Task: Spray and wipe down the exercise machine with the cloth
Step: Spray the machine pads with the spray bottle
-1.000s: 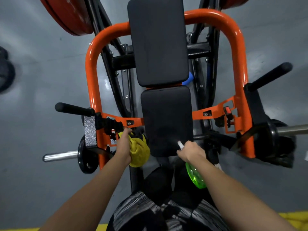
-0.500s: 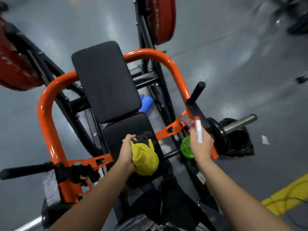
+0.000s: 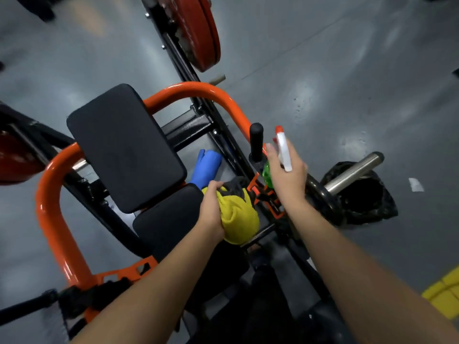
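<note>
The left hand (image 3: 211, 207) clutches a bunched yellow cloth (image 3: 238, 217) beside the black seat pad (image 3: 171, 219). The right hand (image 3: 288, 175) grasps a green spray bottle (image 3: 283, 151) next to the machine's black handle (image 3: 256, 142).

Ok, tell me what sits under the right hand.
A spray bottle: its white head with red nozzle rises over the right hand, green body peeking out beside it. The rest is covered.
</note>
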### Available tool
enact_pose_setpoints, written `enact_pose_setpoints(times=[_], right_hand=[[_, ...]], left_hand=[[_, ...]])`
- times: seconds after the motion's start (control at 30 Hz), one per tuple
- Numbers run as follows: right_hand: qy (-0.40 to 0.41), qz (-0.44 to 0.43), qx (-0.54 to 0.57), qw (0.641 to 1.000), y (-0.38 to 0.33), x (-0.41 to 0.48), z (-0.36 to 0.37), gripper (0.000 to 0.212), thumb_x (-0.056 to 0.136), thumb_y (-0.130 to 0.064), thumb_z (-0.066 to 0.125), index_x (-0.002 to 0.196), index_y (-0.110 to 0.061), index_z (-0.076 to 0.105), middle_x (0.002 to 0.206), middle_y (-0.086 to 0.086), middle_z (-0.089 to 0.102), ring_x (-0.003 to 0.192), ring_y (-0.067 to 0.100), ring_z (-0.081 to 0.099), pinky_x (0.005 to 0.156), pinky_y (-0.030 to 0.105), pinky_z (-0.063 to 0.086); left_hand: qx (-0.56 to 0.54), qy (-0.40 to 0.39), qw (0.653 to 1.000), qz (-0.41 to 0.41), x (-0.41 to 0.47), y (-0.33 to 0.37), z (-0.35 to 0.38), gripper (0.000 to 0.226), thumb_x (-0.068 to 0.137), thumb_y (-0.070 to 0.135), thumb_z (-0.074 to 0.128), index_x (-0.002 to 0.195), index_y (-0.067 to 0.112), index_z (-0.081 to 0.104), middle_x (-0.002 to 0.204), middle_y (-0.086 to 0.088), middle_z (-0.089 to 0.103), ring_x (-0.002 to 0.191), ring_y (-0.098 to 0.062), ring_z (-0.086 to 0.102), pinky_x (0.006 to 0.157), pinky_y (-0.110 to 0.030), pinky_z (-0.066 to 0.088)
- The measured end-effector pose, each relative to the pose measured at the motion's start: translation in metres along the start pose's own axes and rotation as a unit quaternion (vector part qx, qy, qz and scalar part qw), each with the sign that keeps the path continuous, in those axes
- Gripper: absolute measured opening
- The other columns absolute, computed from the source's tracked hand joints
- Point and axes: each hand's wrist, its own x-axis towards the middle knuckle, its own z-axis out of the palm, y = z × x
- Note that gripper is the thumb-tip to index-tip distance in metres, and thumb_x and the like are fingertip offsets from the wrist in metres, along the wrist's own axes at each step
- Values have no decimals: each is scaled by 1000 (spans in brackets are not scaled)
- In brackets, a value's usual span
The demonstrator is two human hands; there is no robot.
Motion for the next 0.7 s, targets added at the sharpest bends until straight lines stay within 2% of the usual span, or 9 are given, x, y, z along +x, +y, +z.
enact_pose_setpoints(times=[0.07,0.17,0.27,0.37,0.43,0.53,0.6,0.67,0.7], right_hand=[[-33,7,-27,999,16,-1,3,65,86,-62,68,134,-19,60,118,4,70,112,25,62,95,37,47],[-63,42,-19,997,28,-13,-4,85,75,-62,80,141,-17,50,134,5,60,128,25,49,108,38,39],[-96,59,0,994,34,-19,-10,106,69,-55,88,152,-16,37,148,5,48,138,22,37,112,29,30],[-73,81,-19,994,40,-25,-9,127,60,-59,92,157,-11,27,158,14,33,147,29,26,120,41,25],[6,73,-53,996,45,-40,-9,121,57,-64,89,149,-4,37,149,19,39,140,34,32,116,45,29],[100,-3,-59,993,54,-81,-9,65,82,-61,74,107,-4,53,111,7,50,106,32,49,93,60,46],[43,-41,-4,998,57,-110,0,52,95,-58,59,97,-7,53,101,0,47,97,26,49,84,58,47],[-86,-7,43,995,53,-130,14,64,91,-70,55,109,-8,55,111,0,47,106,22,49,96,47,47],[-172,25,65,983,46,-136,24,75,85,-77,56,121,-10,52,120,0,45,115,20,48,103,35,44]], left_hand=[[-1,7,1000,-3,7,-10,2,35,79,38,69,95,9,79,103,-17,76,96,-35,71,104,-58,50],[-9,11,1000,-21,4,-18,2,34,80,38,66,88,10,83,108,-20,75,99,-37,71,104,-61,48],[-8,16,999,-33,1,-20,-4,59,66,42,72,111,4,78,121,-24,71,109,-39,68,107,-63,45],[-14,21,999,-44,2,-19,-11,81,57,45,78,127,5,70,131,-27,66,122,-44,63,108,-66,42],[-22,23,998,-48,5,-18,-18,83,57,46,79,129,6,69,132,-27,64,125,-46,61,108,-67,42],[-26,25,998,-51,4,-16,-25,79,59,49,79,127,9,71,133,-25,65,124,-44,62,107,-65,44],[-30,35,998,-42,0,-14,-30,71,67,50,76,126,10,72,133,-24,66,122,-40,64,108,-61,46],[-32,31,998,-36,-7,-15,-31,63,78,50,69,127,10,72,134,-23,65,118,-37,66,108,-54,49],[-43,19,998,-31,-10,-17,-35,60,84,50,65,129,11,71,135,-22,65,116,-35,66,106,-50,51]])
